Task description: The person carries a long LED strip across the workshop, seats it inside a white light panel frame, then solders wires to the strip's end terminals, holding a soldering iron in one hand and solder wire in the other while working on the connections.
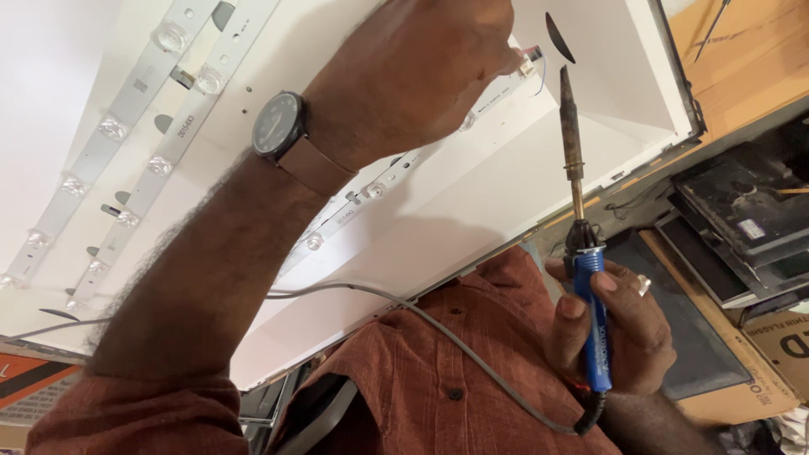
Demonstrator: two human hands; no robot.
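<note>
left hand (421,76) pinched shut on small connector (527,66) at led strip (371,190) end; right hand (607,324) fisted round upright soldering iron (581,219), tip just beside connector, near panel (607,126) edge.

With the white backlight panel (522,168) as landmark, the LED strips (126,135) lie on it toward its left, the left hand (421,72) rests on its upper middle, the soldering iron (581,227) stands over its right part, its tip just beside the small connector (528,67), and the right hand (607,324) sits below its lower right edge.
</note>
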